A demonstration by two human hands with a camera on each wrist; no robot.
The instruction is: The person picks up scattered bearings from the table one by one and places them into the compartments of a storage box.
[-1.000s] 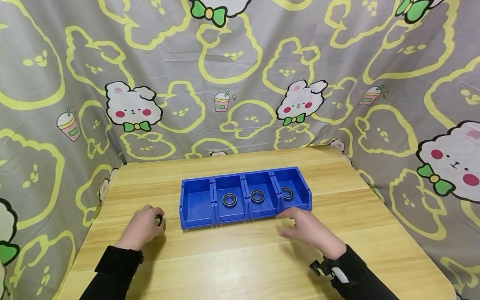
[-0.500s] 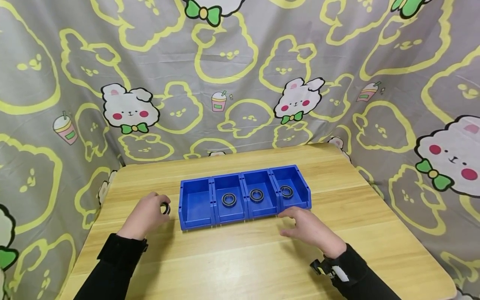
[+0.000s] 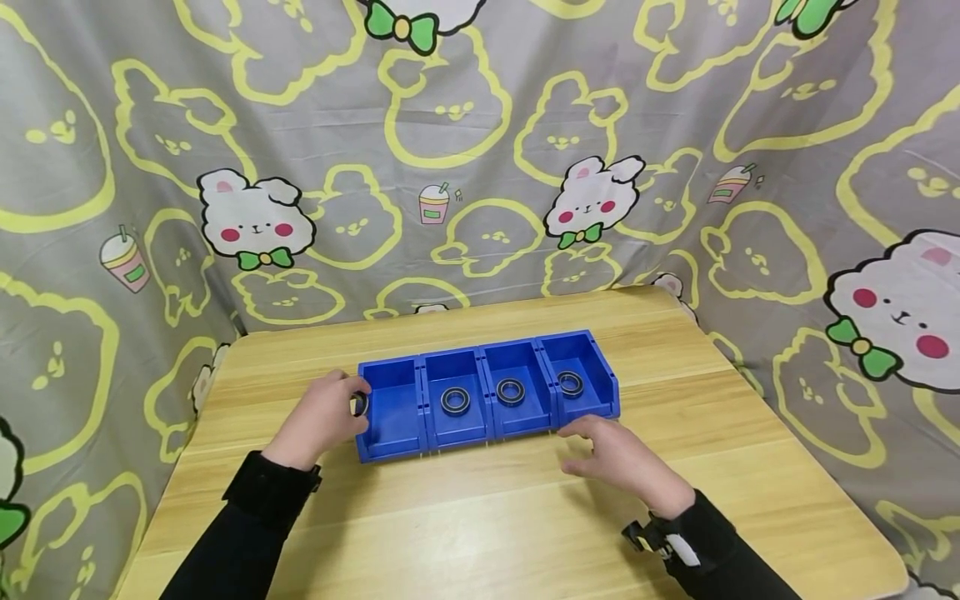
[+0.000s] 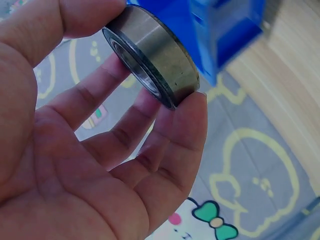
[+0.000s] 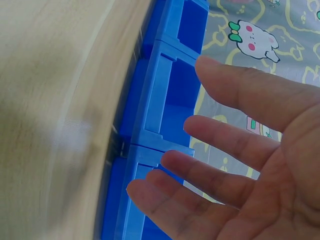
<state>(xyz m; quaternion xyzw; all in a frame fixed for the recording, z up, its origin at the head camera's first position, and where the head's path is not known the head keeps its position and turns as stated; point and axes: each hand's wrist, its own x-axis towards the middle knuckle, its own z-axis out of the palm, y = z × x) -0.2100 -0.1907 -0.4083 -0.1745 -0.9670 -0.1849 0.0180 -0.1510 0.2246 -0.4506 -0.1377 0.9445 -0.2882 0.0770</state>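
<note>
My left hand (image 3: 318, 419) pinches a ball bearing (image 4: 155, 52) between thumb and fingers, its steel outer ring facing the left wrist view. In the head view that hand overlaps the left wall of a row of joined blue bins (image 3: 393, 417). The leftmost bin has nothing in it. One bearing (image 3: 455, 402) lies in the second bin, another bearing (image 3: 511, 392) in the third, and a further bearing (image 3: 570, 384) in the rightmost, leaning at its left wall. My right hand (image 3: 618, 458), fingers spread and holding nothing, is at the front edge of the rightmost bins.
The bins stand on a light wooden table (image 3: 450, 525). A grey curtain (image 3: 480, 125) with cartoon prints hangs behind the table and along both sides. Black bands wrap both wrists.
My left hand has carried its bearing rightward and away from me, from the bare table left of the bins to the leftmost bin's side. My right hand has stayed in place.
</note>
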